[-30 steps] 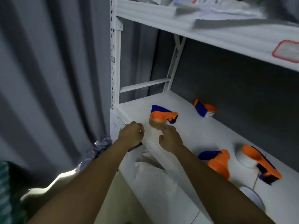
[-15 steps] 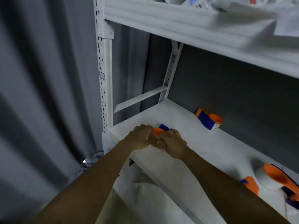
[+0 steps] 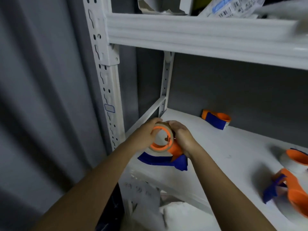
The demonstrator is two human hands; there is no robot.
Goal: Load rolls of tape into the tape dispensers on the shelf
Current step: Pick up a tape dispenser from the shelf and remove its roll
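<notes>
So we've got the orange-and-blue tape dispenser up off the shelf and held between both hands near its front left corner. Our left hand wraps its fingers around the brown roll of tape from the 9 o'clock side, and our right hand grips the orange body of the dispenser from 3 o'clock, so both are grasping and neither is really nearer; the thing sits dead between them. The roll's open face looks back up at us, so its axis runs roughly toward the camera, while the dispenser's long axis trails from the roll down toward 5 o'clock, blue handle end lowest. The roll looks seated on the orange hub already, though we can't tell if it's pushed fully home. Three more dispensers lie on the shelf: one at 2 o'clock by the back wall, well apart from our hands, and two out at 3 to 4 o'clock. Writing-wise: a paper label hangs on the shelf's front edge at 6 o'clock with handwriting too blurry to read, and a plastic packet on the upper shelf shows barcodes and blue print, also unreadable.
</notes>
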